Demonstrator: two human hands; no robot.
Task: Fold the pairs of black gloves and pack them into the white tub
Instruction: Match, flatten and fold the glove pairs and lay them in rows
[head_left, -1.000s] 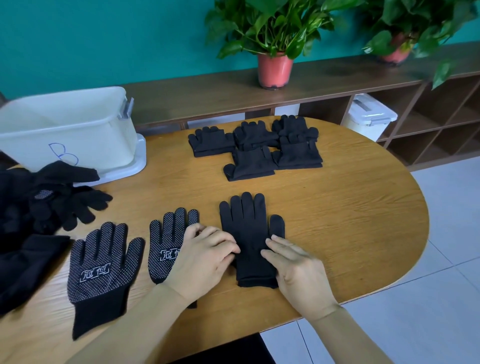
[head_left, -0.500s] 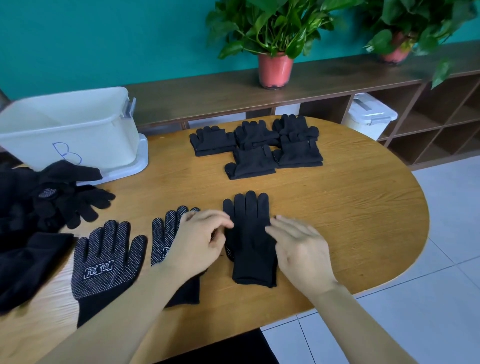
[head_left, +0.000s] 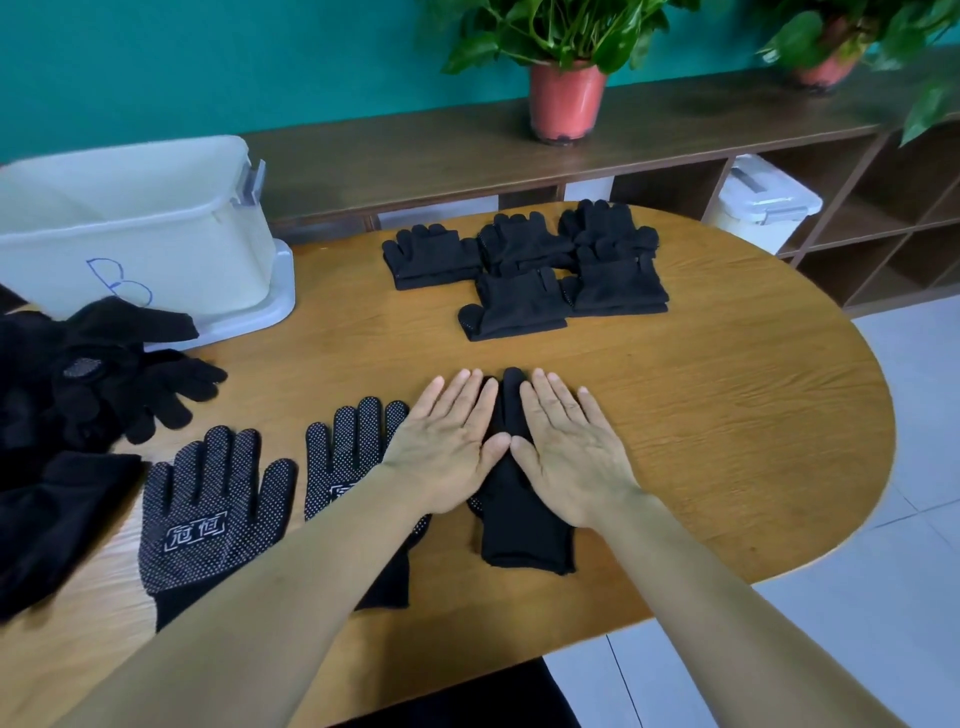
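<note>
A black glove (head_left: 522, 519) lies flat on the wooden table (head_left: 727, 415), cuff toward me. My left hand (head_left: 451, 446) and my right hand (head_left: 566, 451) press on it side by side, palms down with straight fingers, covering most of its fingers. Two dotted black gloves (head_left: 208, 509) (head_left: 345, 457) lie palm up to the left. Several folded glove pairs (head_left: 524, 270) are grouped at the far middle. The white tub (head_left: 130, 228), marked with a blue B, stands at the far left.
A loose heap of black gloves (head_left: 72, 379) covers the left edge of the table. Behind the table runs a dark wooden shelf (head_left: 415, 156) with two potted plants (head_left: 566, 98). A white lidded bin (head_left: 763, 208) sits on the floor to the right.
Both hands have gone from handling the glove's sides to lying flat on top of it, and have slid up over its fingers.
</note>
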